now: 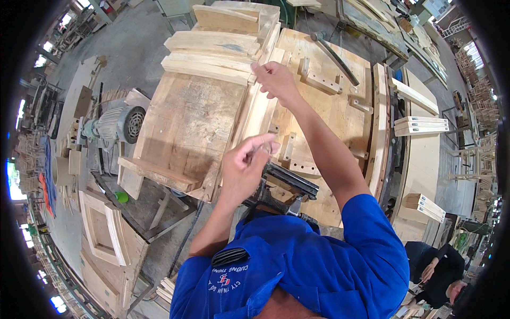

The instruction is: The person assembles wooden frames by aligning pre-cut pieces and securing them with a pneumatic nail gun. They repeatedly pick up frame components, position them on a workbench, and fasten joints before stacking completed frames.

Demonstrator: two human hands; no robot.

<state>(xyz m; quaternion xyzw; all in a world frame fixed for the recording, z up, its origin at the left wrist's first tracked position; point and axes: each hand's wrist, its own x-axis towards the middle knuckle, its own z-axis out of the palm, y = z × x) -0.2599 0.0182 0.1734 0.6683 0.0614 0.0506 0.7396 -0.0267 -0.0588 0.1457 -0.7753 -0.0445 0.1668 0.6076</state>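
My right hand (276, 82) reaches out over the workbench, its fingers bent at the right end of a pale wooden rail (207, 65). Whether it touches the rail or pinches something small, I cannot tell. Closer to my body, my left hand (245, 166) is closed, thumb and fingertips together; anything between them is too small to name. A second curved wooden piece (212, 42) lies just beyond the rail, on the wooden board (194, 117). Long pale strips (258, 114) run beside the board, under and between my hands.
A dark metal clamp (292, 181) sits before my body. On the plywood top (319, 119) lie a drilled block (324, 82) and a dark bar (340, 65). An electric motor (119, 125) stands at left, stacked slats (421, 126) at right. Another person (438, 274) is at lower right.
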